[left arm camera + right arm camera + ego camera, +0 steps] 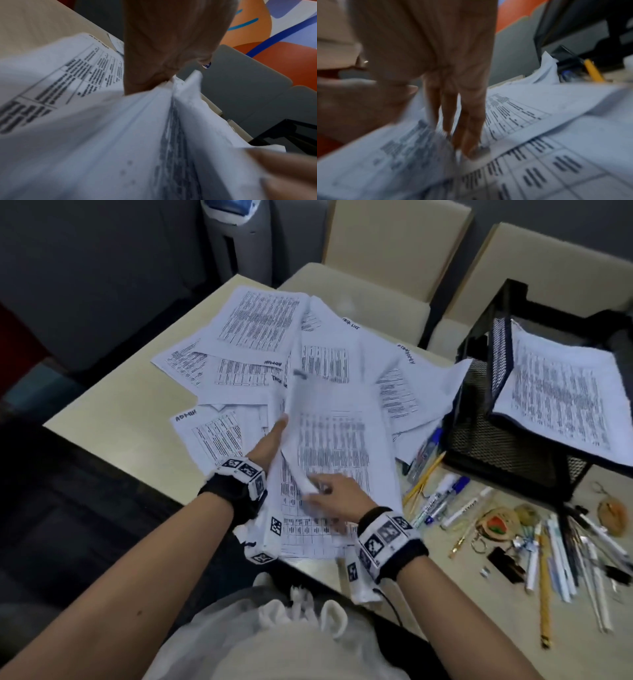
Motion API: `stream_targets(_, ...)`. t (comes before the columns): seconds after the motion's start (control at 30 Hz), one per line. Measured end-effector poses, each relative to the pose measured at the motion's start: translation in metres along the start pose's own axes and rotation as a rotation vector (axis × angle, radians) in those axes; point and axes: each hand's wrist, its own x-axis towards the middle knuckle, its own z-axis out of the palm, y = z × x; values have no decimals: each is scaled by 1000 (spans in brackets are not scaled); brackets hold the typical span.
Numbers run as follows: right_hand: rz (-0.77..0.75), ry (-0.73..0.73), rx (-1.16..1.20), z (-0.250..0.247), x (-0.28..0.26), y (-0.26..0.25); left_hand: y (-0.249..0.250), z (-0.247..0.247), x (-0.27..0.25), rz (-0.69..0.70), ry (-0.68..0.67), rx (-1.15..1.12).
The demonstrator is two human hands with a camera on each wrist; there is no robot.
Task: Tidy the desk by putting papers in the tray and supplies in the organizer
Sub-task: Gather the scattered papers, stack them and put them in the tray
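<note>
Two hands: both work at the near edge of the desk (113,419), in a spread of printed papers (260,320).
Left hand (267,440): it holds a lifted sheet (335,440) by its left edge; the left wrist view shows the fingers (154,75) going in behind the raised paper while the thumb stays on the near side, so the hand is grasping that sheet.
Right hand (337,494): it lies just right of the left hand, lower on the same pile; the fingers (471,135) reach down long and fairly straight, tips pressed on the paper, and the thumb meets a curled corner of the lifted sheet. The blur keeps me from telling whether this is a true pinch or only a press.
Lifted sheet: it stands bowed between the two hands, its top leaning away from the person, its lower corner rolled by the right fingertips.
Other papers: they fan out flat beyond both hands, overlapping, several marked with handwritten words at the corners.
Tray (507,392): black mesh, well to the right of the right hand and farther off; one printed page (561,392) already lies on its top level.
Supplies: markers (442,501), pencils (544,587) and pens lie loose on the desk to the right of the right hand, in front of the tray, with a few keyrings (500,523) and binder clips (503,561) among them.
</note>
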Motion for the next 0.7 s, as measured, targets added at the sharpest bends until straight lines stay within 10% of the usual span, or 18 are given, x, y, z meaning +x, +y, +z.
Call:
stream_targets(0.07, 38, -30, 94, -2, 0, 3, -2, 3, -2, -32, 97, 131)
stream_targets(0.2, 326, 671, 75, -44, 10, 37, -16, -3, 7, 14, 330, 245)
stream_targets(0.4, 324, 516, 34, -26, 23, 54, -26, 14, 6, -28, 140, 375)
stream_targets(0.7, 255, 901, -197, -60, -39, 50, -22, 25, 13, -17, 52, 662)
